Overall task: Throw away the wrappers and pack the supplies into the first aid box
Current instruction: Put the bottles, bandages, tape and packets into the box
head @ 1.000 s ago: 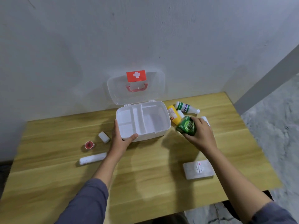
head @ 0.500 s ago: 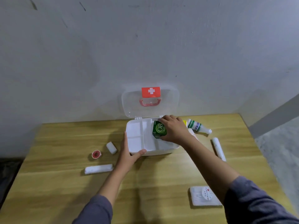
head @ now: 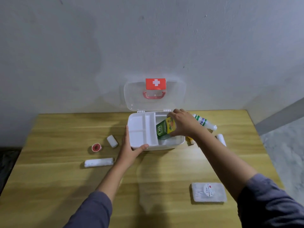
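Your left hand (head: 130, 151) clamps first aid box (head: 171, 143) corner, steadying it; your right hand (head: 182, 124) fingers wrapped round green carton (head: 162, 130), tilted to drop into large compartment

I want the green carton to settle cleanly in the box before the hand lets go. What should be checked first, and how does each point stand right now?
1. Lid fully open, leaning back against the wall: ok.
2. Left hand steadying the first aid box at its front left corner: ok.
3. Right hand gripping the green carton: ok.
4. Carton over the large right compartment, not the small tray sections: ok.
5. Carton lying flat on the compartment floor: not ok, it is tilted.
6. Compartment floor under the carton free of other items: cannot tell, the carton and hand hide much of it.
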A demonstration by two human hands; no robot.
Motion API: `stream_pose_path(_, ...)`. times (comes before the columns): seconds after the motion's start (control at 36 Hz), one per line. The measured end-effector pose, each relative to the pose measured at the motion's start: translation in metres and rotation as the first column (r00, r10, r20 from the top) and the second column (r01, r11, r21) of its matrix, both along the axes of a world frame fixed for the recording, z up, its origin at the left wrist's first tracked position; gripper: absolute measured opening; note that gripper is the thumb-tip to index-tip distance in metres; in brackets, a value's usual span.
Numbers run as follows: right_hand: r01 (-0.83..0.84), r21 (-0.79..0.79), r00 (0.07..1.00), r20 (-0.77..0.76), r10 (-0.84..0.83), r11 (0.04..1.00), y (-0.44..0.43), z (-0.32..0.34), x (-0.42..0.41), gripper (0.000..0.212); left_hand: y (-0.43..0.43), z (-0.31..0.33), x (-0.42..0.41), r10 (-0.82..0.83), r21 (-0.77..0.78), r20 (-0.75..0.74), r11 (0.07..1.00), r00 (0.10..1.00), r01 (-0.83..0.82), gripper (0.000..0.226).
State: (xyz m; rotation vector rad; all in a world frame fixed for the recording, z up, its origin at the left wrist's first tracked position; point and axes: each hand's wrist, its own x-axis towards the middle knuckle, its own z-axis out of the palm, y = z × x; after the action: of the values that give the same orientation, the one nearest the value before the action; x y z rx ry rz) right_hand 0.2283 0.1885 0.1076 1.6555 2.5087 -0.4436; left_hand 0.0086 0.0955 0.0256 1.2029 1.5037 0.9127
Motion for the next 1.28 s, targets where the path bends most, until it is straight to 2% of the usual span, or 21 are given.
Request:
stream_pose_path(0.25,0.018,-0.009,0.949,-0.316,-0.020,1.000,0.004,-0.020,-0.027,0.067,-0.001,0.000,0.002,0.015,0.001,0.022,1.000,1.000,-0.015,0.111)
stream_pose_path(0.39,0.130,-0.115,0.864,-0.473,-0.170,0.985,-0.003,-0.026,-0.014,0.067,-0.001,-0.002,-0.001,0.007,0.001,0.012,1.000,1.000,-0.007,0.116)
stream_pose_path(0.5,0.113,-0.159,0.895,-0.412,-0.170,0.981,-0.006,-0.023,-0.006,0.068,-0.001,-0.001,-0.001,0.003,0.018,0.011,1.000,1.000,-0.003,0.112)
stream_pose_path(0.67,0.066,-0.039,0.989,-0.132,-0.071,0.997,-0.003,-0.018,0.000,0.070,-0.001,0.000,0.000,-0.003,0.028,-0.004,1.000,1.000,0.003,0.107)
stream_pose_path(0.72,0.086,-0.039,0.986,-0.140,-0.091,0.995,-0.004,-0.018,0.000,0.070,-0.001,-0.001,-0.001,0.000,0.020,-0.008,1.000,1.000,0.000,0.111)
stream_pose_path(0.86,0.111,-0.128,0.947,-0.286,-0.144,0.986,-0.008,-0.025,-0.009,0.074,-0.001,-0.003,-0.001,-0.006,0.019,-0.023,1.000,1.000,0.007,0.111)
stream_pose_path(0.97,0.103,-0.131,0.940,-0.312,-0.140,0.986,-0.010,-0.033,-0.014,0.081,-0.001,-0.006,-0.002,-0.006,-0.005,-0.038,1.000,0.999,0.006,0.114)
stream_pose_path(1.08,0.134,-0.145,0.947,-0.273,-0.169,0.980,-0.013,-0.040,-0.016,0.082,0.000,-0.006,-0.001,0.004,0.001,-0.040,1.000,0.999,-0.004,0.114)
stream_pose_path(1.28,0.145,-0.154,0.979,-0.120,-0.164,0.977,-0.014,-0.050,-0.024,0.057,-0.001,-0.004,-0.001,0.003,0.012,-0.033,1.000,0.999,-0.002,0.114)
